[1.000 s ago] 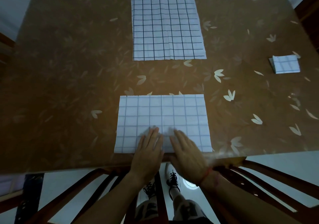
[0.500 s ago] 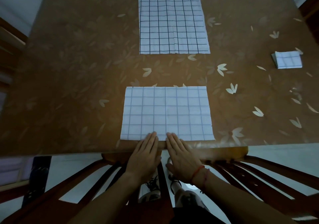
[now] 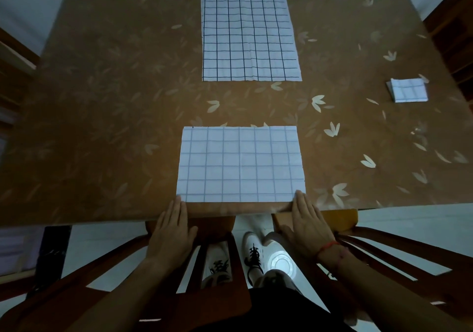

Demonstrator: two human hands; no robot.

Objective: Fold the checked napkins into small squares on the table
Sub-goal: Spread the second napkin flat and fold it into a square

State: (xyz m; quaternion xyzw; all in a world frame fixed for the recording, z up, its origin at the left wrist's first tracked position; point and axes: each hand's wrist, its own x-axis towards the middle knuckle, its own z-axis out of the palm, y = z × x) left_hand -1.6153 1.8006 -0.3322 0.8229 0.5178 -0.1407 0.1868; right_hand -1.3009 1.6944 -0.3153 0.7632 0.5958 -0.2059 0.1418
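Observation:
A white checked napkin [image 3: 240, 164], folded into a wide rectangle, lies flat near the table's front edge. My left hand [image 3: 172, 225] lies flat with straight fingers, its fingertips touching the napkin's near left corner. My right hand [image 3: 308, 223] lies flat too, fingertips at the near right corner. A second checked napkin [image 3: 249, 35] with darker lines lies spread out at the far middle of the table. A napkin folded into a small square [image 3: 408, 90] sits at the right side.
The brown table [image 3: 102, 127] has a pale leaf pattern. Wooden chairs [image 3: 217, 232] stand under its front edge below my hands, and more dark chairs stand at the left and right edges. My legs and shoes show below.
My hands were side by side at the middle of the napkin's near edge. They have slid apart along that edge to its two near corners.

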